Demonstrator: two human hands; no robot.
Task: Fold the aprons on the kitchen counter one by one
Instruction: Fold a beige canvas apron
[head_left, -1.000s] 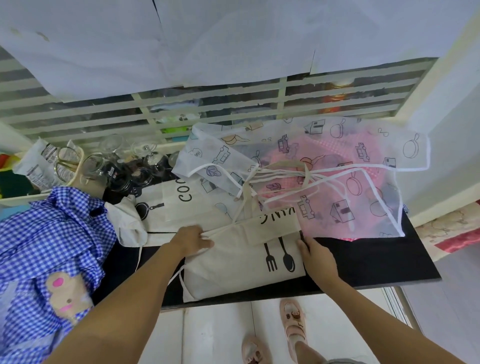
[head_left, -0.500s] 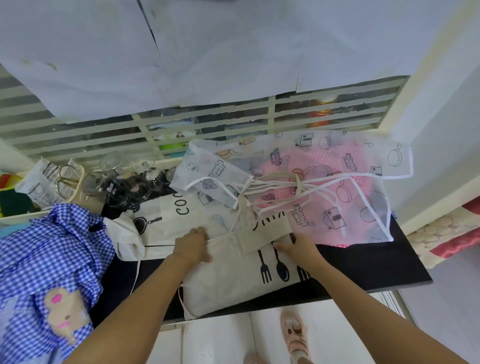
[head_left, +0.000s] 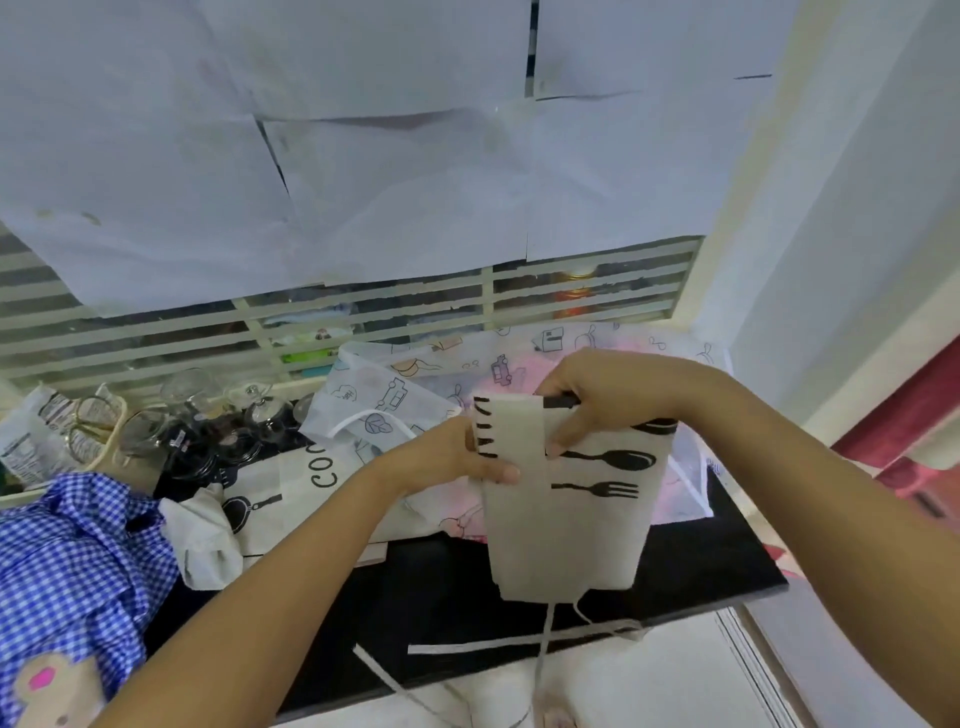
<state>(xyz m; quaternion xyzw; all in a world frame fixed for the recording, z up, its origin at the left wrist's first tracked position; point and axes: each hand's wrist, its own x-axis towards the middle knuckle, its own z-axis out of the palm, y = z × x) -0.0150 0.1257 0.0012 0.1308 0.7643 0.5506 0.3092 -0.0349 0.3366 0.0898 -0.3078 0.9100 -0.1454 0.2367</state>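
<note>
A folded beige apron (head_left: 566, 525) with black spoon and fork prints hangs in the air above the black counter (head_left: 452, 597). My left hand (head_left: 457, 457) pinches its upper left edge. My right hand (head_left: 597, 400) grips its top fold. Its white straps (head_left: 519, 647) dangle down onto the counter's front edge. Behind it lies a sheer white apron (head_left: 415, 384) with small prints over pink cloth. A beige apron (head_left: 291, 483) lettered "COO" lies to the left. A blue checked apron (head_left: 78, 566) is bunched at the far left.
Glass jars and lids (head_left: 197, 431) crowd the counter's back left, beside a printed packet (head_left: 31, 441). A slatted white screen (head_left: 363, 312) runs behind the counter, with white sheets hanging above. A wall (head_left: 831, 260) closes the right side.
Both hands have lifted the folded beige apron off the counter and turned it upright, so the spoon and fork prints lie sideways and the straps hang loose. The camera has tilted upward.
</note>
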